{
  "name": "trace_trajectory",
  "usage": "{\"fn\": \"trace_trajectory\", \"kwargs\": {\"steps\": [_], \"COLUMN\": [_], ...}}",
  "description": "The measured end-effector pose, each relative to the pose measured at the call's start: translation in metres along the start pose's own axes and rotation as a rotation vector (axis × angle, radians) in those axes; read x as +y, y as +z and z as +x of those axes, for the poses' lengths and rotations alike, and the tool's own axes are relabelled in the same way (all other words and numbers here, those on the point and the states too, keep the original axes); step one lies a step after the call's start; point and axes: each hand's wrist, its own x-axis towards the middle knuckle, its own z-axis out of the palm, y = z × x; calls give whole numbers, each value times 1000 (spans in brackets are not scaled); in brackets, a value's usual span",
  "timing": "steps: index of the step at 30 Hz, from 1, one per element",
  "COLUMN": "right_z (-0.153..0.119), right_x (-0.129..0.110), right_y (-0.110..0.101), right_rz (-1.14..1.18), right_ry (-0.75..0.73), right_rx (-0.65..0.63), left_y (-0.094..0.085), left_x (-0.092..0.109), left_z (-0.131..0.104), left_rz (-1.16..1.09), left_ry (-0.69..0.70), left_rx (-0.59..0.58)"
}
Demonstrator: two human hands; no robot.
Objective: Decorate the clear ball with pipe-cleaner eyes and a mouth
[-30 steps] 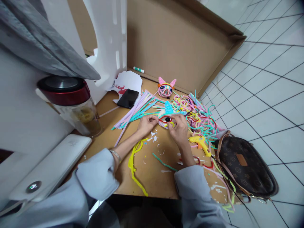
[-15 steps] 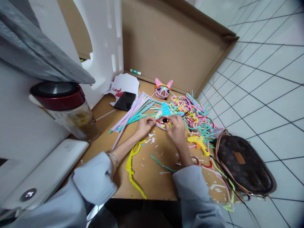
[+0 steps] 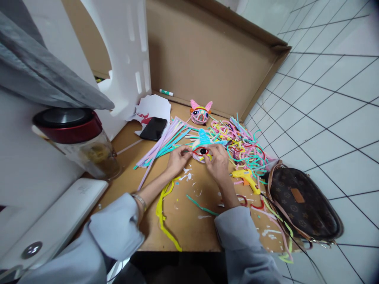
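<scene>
Between my hands lies a round white craft face (image 3: pixel 197 145) with a blue pointed ear (image 3: pixel 203 137), yellow bits low down and a black round eye (image 3: pixel 203 151). A red pipe cleaner (image 3: pixel 197 154) curves around the eye. My left hand (image 3: pixel 179 159) pinches its left end. My right hand (image 3: pixel 217 159) is closed at its right end, thumb and fingertips pressed beside the eye. Behind stands a finished-looking pink-eared face (image 3: pixel 200 115). A yellow glue gun (image 3: pixel 246 179) lies right of my right hand.
Striped pipe cleaners (image 3: pixel 161 144) and a tangled heap (image 3: pixel 245 146) flank the face. A phone (image 3: pixel 153 129), a lidded jar (image 3: pixel 85 142), a brown bag (image 3: pixel 303 203), yellow strands (image 3: pixel 161 215) and a marker (image 3: pixel 166 92) surround the work. A cardboard wall (image 3: pixel 207 59) rises behind.
The view has shifted slightly, so most things appear a little further left and lower. Both hands keep their hold around the eye, with hardly any visible movement.
</scene>
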Motion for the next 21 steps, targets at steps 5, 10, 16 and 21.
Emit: {"fn": "trace_trajectory", "kwargs": {"steps": [5,10,16,21], "right_z": [-1,-1,0,-1], "right_x": [0,0,0,0], "right_y": [0,1,2,1], "right_rz": [-18,-47,-68,-81], "right_ry": [9,-1,5,1], "right_rx": [-12,-15,-20,-26], "left_y": [-2,-7,-3,1], "left_x": [-2,-1,-5,-10], "left_z": [1,0,3,6], "left_rz": [202,300,166,-21], "left_ry": [172,318,159,-32], "left_rx": [35,6,30,-8]}}
